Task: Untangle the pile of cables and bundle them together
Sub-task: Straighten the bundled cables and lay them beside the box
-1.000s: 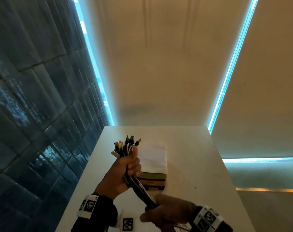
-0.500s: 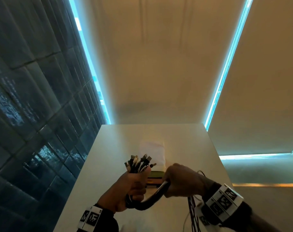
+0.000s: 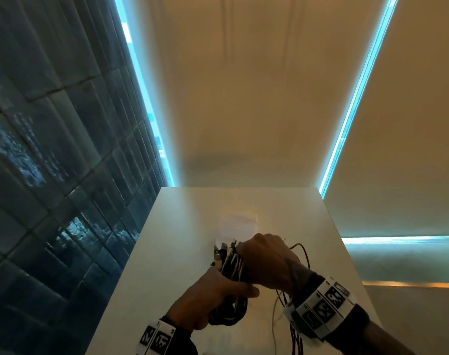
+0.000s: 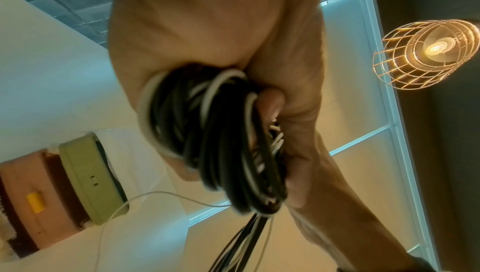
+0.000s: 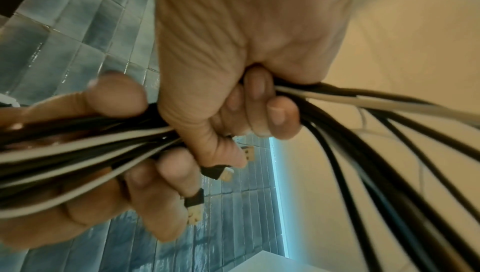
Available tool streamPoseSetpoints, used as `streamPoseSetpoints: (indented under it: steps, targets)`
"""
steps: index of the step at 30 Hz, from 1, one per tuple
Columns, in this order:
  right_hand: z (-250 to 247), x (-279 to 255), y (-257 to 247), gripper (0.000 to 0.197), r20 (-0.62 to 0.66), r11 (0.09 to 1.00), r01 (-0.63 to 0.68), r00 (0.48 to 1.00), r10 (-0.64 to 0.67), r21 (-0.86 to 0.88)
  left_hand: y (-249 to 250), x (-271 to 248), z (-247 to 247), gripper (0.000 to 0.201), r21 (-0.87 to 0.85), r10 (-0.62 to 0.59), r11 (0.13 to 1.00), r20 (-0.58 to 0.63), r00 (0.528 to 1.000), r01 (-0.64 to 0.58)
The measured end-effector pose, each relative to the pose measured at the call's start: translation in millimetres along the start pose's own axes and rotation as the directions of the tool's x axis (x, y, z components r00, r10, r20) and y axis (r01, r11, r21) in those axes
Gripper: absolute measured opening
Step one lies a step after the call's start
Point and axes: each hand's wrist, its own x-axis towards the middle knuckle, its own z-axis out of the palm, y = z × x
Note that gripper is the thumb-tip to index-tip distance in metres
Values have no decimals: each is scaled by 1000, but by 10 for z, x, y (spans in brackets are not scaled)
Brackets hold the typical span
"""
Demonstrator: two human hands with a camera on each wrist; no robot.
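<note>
Cables [image 3: 229, 262] are gathered as one black-and-white bunch held above the near half of the table [image 3: 182, 226]; since a second ago the right hand [image 3: 267, 262] has swung the loose length up and over, so a loop now hangs under the left hand [image 3: 210, 301]. Both hands' fingers [image 5: 278, 116] are curled tight round the bunch, so bundling looks well underway, though tails trail toward the near right edge. The stacked cases [image 4: 85, 178] at mid-table are closed, contents unseen.
</note>
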Motion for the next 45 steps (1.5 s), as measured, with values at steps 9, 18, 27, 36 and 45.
streamPoseSetpoints:
  steps: [9,18,27,36,45]
  targets:
    - [25,37,279,12,27,938,26,999,-38,346,-26,-85,-149,39,-115,87,991,235,968,-61]
    - [602,-243,994,17,206,686,-280,960,190,672,-22,-48,-206,8,-349,-8,936,137,991,56]
    - [819,-875,1528,65,647,712,-608,708,285,352,-9,-6,-390,34,-291,-9,956,99,995,38]
    - [-224,-275,725,113,92,864,-183,983,158,470,209,-14,-481,35,-227,45,974,155,987,-9]
    - [378,97,495,21,303,586,-179,945,-120,790,121,-172,-522,14,-131,85,990,227,970,-56]
